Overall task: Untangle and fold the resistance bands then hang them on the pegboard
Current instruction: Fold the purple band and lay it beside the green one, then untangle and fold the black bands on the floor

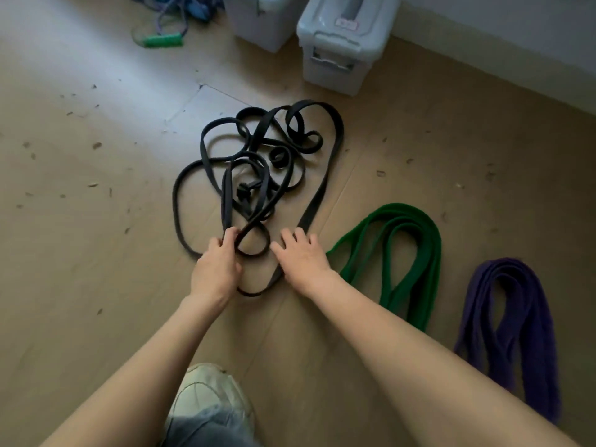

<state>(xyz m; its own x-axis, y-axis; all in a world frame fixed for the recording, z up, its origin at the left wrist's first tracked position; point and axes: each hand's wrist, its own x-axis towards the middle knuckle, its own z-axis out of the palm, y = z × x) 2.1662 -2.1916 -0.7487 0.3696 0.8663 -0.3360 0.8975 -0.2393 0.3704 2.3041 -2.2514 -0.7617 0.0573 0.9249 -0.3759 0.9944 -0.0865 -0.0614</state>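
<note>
Because the black bands (258,162) lie in one big knot on the floor (96,253), your left hand (217,266) pinches a loop near you so you can pull it free. Your right hand (300,253) lies flat and open on a long strand, likely to keep it from sliding. Beside it, the green band (419,253) and purple band (516,317) sit folded, set apart so they stay neat for hanging.

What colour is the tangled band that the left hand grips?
Black, clearest in the head view.
</note>
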